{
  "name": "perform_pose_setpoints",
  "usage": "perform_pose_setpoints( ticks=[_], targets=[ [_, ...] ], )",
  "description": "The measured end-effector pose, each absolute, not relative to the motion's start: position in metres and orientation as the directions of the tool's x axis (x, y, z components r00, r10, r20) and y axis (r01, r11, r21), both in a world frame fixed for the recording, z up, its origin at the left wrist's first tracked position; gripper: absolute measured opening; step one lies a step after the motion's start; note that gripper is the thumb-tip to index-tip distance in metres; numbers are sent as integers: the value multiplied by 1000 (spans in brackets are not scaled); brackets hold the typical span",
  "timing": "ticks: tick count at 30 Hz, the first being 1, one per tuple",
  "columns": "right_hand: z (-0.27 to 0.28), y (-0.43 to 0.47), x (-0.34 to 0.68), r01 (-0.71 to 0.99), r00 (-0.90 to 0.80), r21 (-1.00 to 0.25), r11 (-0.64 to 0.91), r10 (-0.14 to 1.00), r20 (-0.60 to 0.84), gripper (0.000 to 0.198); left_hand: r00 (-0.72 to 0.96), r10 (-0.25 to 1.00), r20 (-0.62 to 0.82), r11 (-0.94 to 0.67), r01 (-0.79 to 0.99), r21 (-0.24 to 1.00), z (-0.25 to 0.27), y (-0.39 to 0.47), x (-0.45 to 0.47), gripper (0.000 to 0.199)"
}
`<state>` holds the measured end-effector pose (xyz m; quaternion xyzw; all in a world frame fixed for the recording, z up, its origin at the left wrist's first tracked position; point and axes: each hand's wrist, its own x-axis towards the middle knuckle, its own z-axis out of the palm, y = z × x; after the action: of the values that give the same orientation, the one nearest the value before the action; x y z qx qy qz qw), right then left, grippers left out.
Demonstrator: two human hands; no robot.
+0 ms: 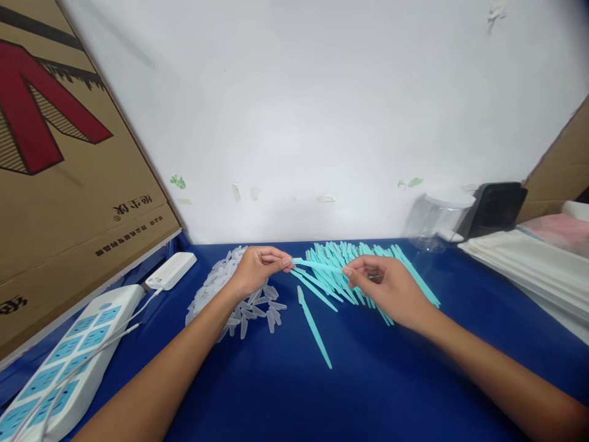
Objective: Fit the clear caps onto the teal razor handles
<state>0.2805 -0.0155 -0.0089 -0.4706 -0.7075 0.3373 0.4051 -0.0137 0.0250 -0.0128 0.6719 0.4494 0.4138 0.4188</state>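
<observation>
If you start far left of the heap of teal razor sticks (340, 285), you see a white power strip (133, 299) with wires across it. Just left of the heap is a pile of small clear caps (209, 285), some lying loose. The left hand (255, 270) is between that pile and the heap, thumb and finger pinched on one end of a thin held stick (322, 266). It is held sideways, in front of the heap's left part. I cannot tell if a cap is on its tip, because the fingers hide it. One loose stick (315, 328) lies on the near side of the heap. The right hand (386, 285), in front of the heap's right part, pinches the held stick's other end. A clear jar (442, 221) stands right of the heap. The held stick could bend or snap if both hands push too hard, and a weak pinch could let it drop. If a wrist bumps the heap, sticks could slide in with the caps. A sharp tip, if bare, could nick a finger.
</observation>
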Motion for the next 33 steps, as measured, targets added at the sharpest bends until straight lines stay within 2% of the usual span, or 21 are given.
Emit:
perform_pose_setpoints(
  ticks=[7, 11, 15, 21, 24, 29, 33],
  targets=[
    [-9, -18, 278, 413, -215, -838, 356, 932, 290, 31, 335, 929, 157, -263, 303, 916, -18, 24, -8, 30],
    [-9, -20, 279, 471, -233, -778, 416, 909, 345, 18, 402, 896, 188, -382, 483, 788, -13, 22, -5, 25],
    [-6, -24, 279, 495, -333, -697, 519, 854, 399, 12, 420, 886, 195, -432, 598, 676, -3, 23, -16, 27],
    [-7, -29, 277, 528, -448, -583, 617, 786, 427, 11, 541, 840, -50, -367, 633, 681, 7, 23, -37, 29],
    [-9, -32, 275, 529, -511, -572, 627, 773, 375, 11, 577, 810, -103, -370, 640, 674, 7, 22, -38, 33],
    [-11, -36, 272, 522, -606, -624, 582, 767, 209, 11, 596, 776, -207, -352, 681, 642, 9, 23, -41, 41],
    [-10, -40, 271, 513, -655, -669, 538, 749, 100, 26, 597, 765, -242, -344, 697, 629, 10, 24, -45, 44]
  ],
)
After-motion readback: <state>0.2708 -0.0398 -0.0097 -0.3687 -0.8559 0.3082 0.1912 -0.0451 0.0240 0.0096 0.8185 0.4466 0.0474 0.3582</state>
